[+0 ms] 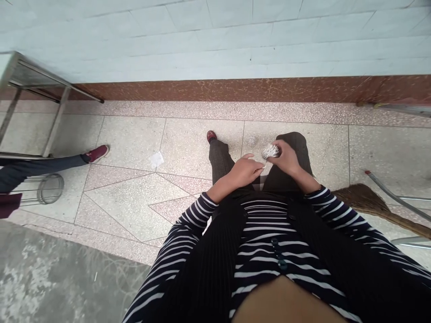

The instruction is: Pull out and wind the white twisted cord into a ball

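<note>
My right hand (pixel 288 159) is closed around a ball of white yarn (pixel 270 151) with dark streaks, held above my lap. Just left of it, my left hand (pixel 244 172) has its fingers drawn together near the ball, with its thumb raised. A thin pale bit at those fingertips looks like a strand of the yarn, though it is too small to be sure. Beyond my knees, a second streaked ball (pixel 252 141) lies on the floor.
A broom (pixel 363 199) and metal tubing (pixel 387 186) are at my right. Another person's leg and red shoe (pixel 97 154) reach in from the left, beside a wire stand (pixel 50 188) and a metal-framed table (pixel 60 114). White paper (pixel 156 159) lies on the tiles. A tiled wall (pixel 232 45) stands ahead.
</note>
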Demonstrator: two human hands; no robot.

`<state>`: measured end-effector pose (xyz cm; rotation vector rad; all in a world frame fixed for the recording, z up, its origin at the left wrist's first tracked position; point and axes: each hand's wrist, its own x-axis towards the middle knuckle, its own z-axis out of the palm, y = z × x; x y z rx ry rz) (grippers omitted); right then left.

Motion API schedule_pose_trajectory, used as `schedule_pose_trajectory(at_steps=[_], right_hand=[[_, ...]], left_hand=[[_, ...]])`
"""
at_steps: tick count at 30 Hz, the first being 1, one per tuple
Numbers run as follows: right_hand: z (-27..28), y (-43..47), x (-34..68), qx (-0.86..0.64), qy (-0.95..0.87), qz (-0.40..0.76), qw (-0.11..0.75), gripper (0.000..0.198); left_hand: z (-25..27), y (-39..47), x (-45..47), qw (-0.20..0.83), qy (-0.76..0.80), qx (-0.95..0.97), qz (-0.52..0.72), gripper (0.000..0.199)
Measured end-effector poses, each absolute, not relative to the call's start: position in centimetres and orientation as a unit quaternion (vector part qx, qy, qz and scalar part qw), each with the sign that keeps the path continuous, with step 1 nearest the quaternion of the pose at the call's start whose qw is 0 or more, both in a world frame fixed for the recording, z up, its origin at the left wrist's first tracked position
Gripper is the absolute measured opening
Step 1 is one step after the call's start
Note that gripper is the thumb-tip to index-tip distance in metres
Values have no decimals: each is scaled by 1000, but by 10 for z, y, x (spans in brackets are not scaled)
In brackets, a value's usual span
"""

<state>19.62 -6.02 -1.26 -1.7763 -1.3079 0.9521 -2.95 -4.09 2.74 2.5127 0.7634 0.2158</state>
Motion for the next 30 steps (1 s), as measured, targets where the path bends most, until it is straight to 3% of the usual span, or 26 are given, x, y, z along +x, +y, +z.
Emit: schedule_pose_trajectory(at_steps=[4,7,11,15,19,24,26,30], right_hand=[[0,-93,174,-605,-513,522,314,46],[23,-109,170,-547,-445,625,335,48],[60,-113,174,-543,-312,679,382,55],[76,-96,186,-560,-270,652,435,49],[48,-62,211,-655,-326,487,478,49],[-1,-38,212,-790,-431,285,331,43],[-11,-40,201,-774,-469,311,289,40],[-7,-56,185,-677,-503,480,243,34]], left_hand=[[35,-23,-30,207,258,937,111,34],[29,-15,-29,271,250,920,128,35],[6,-15,-22,361,319,862,157,33],[-19,-27,-14,410,381,821,116,32],[-26,-42,-14,409,363,833,77,31],[-9,-39,-21,341,327,880,55,25],[0,-32,-22,322,299,897,46,28],[10,-13,-26,268,287,917,64,28]])
